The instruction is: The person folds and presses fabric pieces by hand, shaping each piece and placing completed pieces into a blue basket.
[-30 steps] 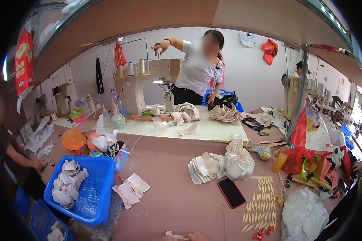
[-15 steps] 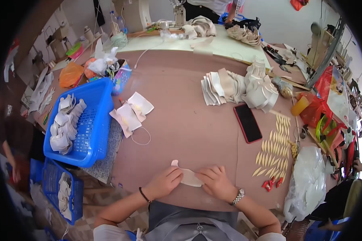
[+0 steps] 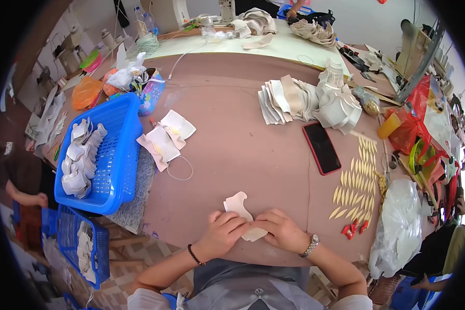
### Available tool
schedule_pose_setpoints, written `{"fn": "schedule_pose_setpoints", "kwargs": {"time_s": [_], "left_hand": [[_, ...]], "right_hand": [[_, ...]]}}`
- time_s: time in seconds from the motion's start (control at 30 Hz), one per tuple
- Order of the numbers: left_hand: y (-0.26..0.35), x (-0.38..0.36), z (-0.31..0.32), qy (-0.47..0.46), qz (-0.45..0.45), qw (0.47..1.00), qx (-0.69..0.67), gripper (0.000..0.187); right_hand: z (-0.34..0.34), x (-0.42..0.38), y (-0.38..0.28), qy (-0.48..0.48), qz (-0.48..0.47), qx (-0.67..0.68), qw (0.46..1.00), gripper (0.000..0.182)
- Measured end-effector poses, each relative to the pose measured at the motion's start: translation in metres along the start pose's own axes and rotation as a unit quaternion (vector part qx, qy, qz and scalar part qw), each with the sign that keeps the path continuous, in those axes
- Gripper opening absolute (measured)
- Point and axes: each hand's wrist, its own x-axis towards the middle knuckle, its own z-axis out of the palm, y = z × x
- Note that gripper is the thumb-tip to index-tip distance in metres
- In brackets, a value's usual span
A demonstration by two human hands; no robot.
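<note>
A pale pink and cream cut piece of leather or fabric (image 3: 237, 203) is pinched between both hands near the front edge of the table. My left hand (image 3: 221, 236) grips its left side with fingers curled over it. On the lower right part, my right hand (image 3: 280, 231) closes its fingertips, close to the left ones. The curved upper end sticks out above the left fingers; some of its middle is hidden by them. Farther left on the table lie several similar pieces (image 3: 163, 142) with a loop of thread (image 3: 180, 168).
A blue basket (image 3: 123, 170) of stacked pieces stands left. Stacks of cut pieces (image 3: 294, 101), a phone (image 3: 322, 149), rows of yellow leaf-shaped bits (image 3: 354, 181), red wrapped bits (image 3: 350, 229) and a plastic bag (image 3: 397, 227) lie right. Another person's hand (image 3: 36, 200) shows far left.
The piece has turned more upright, and more of its upper end now shows. Both hands have shifted slightly right and closer together. The view has tilted a little.
</note>
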Motion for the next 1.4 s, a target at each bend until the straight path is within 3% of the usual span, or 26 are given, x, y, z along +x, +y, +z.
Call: {"fn": "schedule_pose_setpoints", "kwargs": {"time_s": [0.13,0.2,0.23,0.3,0.43,0.5,0.53,0.6,0.7,0.83,0.9,0.93,1.0,1.13,1.23,1.3,1.4], "left_hand": [[-0.001,0.004,-0.002,-0.01,-0.007,0.993,-0.118,0.025],[-0.005,0.001,0.002,0.018,-0.058,0.959,-0.277,0.024],[-0.005,0.0,0.003,0.019,-0.057,0.959,-0.275,0.024],[-0.007,-0.002,0.003,-0.001,-0.146,0.902,-0.407,0.017],[-0.007,0.0,-0.002,-0.004,-0.167,0.902,-0.398,0.014],[0.0,0.003,-0.012,-0.085,-0.314,0.814,-0.482,0.015],[0.0,0.003,-0.012,-0.084,-0.311,0.816,-0.48,0.015],[0.002,-0.001,-0.01,-0.06,-0.313,0.756,-0.572,0.018],[0.004,-0.007,0.003,0.009,-0.306,0.723,-0.619,0.021],[0.005,-0.01,0.009,0.036,-0.305,0.696,-0.649,0.022],[0.008,-0.008,0.008,0.058,-0.301,0.671,-0.675,0.021],[0.01,-0.005,0.008,0.06,-0.3,0.672,-0.675,0.021],[0.014,-0.001,0.009,0.081,-0.314,0.672,-0.666,0.022],[0.024,0.008,0.006,0.117,-0.33,0.668,-0.656,0.02],[0.027,0.01,0.007,0.11,-0.356,0.65,-0.663,0.018],[0.03,0.013,0.008,0.106,-0.336,0.677,-0.646,0.024],[0.031,0.013,0.012,0.087,-0.324,0.675,-0.658,0.034]], "right_hand": [[-0.001,0.004,-0.001,0.018,0.017,0.065,0.998,0.036],[-0.003,0.006,-0.003,0.011,0.069,0.144,0.987,0.025],[-0.002,0.007,-0.005,0.012,0.068,0.144,0.987,0.025],[0.001,0.01,-0.01,0.043,0.123,0.275,0.953,0.017],[0.002,0.014,-0.014,0.061,0.147,0.26,0.952,0.015],[0.003,0.017,-0.02,0.102,0.168,0.305,0.932,0.014],[0.002,0.02,-0.027,0.105,0.165,0.304,0.932,0.014],[-0.001,0.026,-0.041,0.133,0.222,0.452,0.853,0.011],[0.006,0.028,-0.041,0.148,0.229,0.444,0.854,0.01],[0.008,0.033,-0.044,0.14,0.265,0.446,0.843,0.013],[0.008,0.038,-0.048,0.163,0.28,0.529,0.784,0.015],[0.011,0.041,-0.05,0.161,0.278,0.528,0.786,0.015],[0.016,0.045,-0.052,0.225,0.312,0.624,0.68,0.015],[0.022,0.046,-0.051,0.271,0.298,0.609,0.683,0.013],[0.018,0.054,-0.049,0.293,0.299,0.629,0.655,0.015],[0.018,0.06,-0.047,0.343,0.334,0.605,0.636,0.017],[0.019,0.06,-0.044,0.337,0.349,0.624,0.612,0.018]]}}
